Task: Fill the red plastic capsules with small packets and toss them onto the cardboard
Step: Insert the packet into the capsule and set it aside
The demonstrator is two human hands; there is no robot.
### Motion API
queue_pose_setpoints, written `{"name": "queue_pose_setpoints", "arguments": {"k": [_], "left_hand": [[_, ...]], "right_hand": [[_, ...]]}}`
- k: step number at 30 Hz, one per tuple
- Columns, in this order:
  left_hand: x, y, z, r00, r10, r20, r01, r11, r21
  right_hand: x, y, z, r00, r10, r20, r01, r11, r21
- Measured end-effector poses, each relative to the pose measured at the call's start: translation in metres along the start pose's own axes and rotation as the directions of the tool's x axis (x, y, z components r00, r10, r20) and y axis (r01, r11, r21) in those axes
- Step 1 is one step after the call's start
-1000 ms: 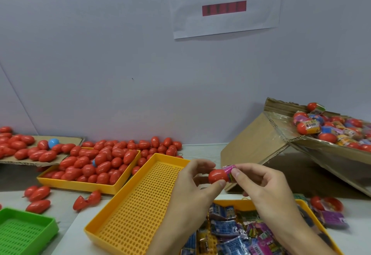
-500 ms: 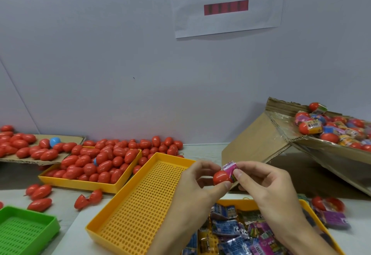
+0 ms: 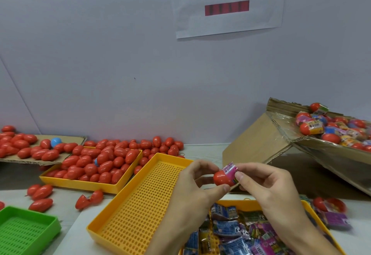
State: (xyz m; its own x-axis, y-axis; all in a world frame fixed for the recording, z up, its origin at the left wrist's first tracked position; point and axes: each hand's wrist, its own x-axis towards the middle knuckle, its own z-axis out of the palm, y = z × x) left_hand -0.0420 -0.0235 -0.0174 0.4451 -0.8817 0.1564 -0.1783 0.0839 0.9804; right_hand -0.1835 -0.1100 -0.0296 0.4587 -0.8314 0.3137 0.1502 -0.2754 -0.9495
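Observation:
My left hand [image 3: 195, 186] pinches a red capsule half [image 3: 221, 178] between thumb and fingers at the centre. A pink packet [image 3: 230, 170] sticks out of the capsule's right side, and my right hand [image 3: 261, 186] pinches it with thumb and forefinger. Below my hands lies a yellow tray [image 3: 313, 216] full of small colourful packets [image 3: 230, 228]. The tilted cardboard box [image 3: 261, 140] at the right holds several filled capsules [image 3: 331, 132].
A yellow perforated tray [image 3: 140, 204] lies left of my hands. Behind it a yellow tray [image 3: 90, 184] is heaped with red capsules [image 3: 100, 160], more on flat cardboard [image 3: 76, 140] at the left. A green tray [image 3: 24, 230] sits bottom left. A wall stands behind.
The packet has turned more upright in the capsule, and both hands have shifted slightly right and down.

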Motion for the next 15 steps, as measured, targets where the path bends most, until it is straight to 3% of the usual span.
{"name": "queue_pose_setpoints", "arguments": {"k": [15], "left_hand": [[0.0010, -0.0021, -0.0025, 0.999, 0.030, 0.026, -0.031, 0.998, 0.052]], "right_hand": [[-0.0003, -0.0019, -0.0030, 0.998, -0.027, 0.058, 0.026, 1.000, 0.002]]}}
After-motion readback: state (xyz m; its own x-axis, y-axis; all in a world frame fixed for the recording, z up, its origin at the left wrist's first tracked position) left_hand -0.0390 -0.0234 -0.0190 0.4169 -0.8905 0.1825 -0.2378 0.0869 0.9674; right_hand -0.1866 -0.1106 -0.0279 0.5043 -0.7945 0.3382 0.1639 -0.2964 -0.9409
